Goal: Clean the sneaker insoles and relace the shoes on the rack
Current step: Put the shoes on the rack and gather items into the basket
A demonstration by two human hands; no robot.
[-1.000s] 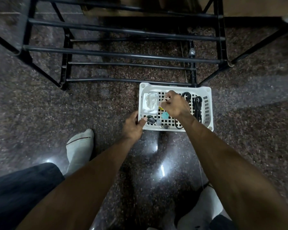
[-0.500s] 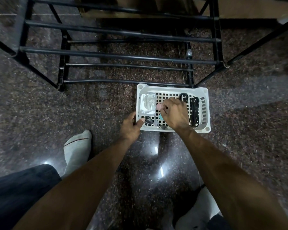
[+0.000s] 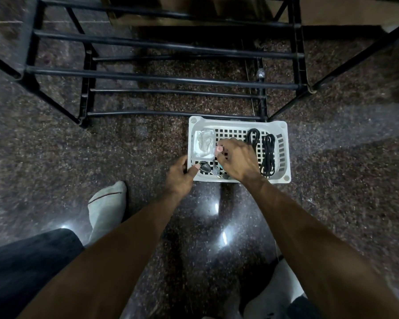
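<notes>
A white perforated basket [image 3: 284, 162] stands on the floor in front of the black shoe rack [image 3: 161, 79]; no shoes show on its bars. Two bundles of black laces [image 3: 268, 155] lie in the basket's right side. A clear plastic packet [image 3: 204, 143] lies at its back left and a dark oval object [image 3: 205, 167] at its front left. My left hand [image 3: 179, 178] grips the basket's front left corner, thumb over the rim. My right hand [image 3: 237, 160] is inside the basket, thumb and forefinger pinched on a small thin item that the hand mostly hides.
The floor is dark polished granite with light glare near my arms. My socked left foot [image 3: 106, 203] is left of the basket and my socked right foot [image 3: 272, 293] is at the bottom. A rack leg [image 3: 346, 67] slants at the upper right.
My right hand has drawn back from the basket's far side toward its middle and front, fingers staying curled. My left hand has kept its hold on the corner.
</notes>
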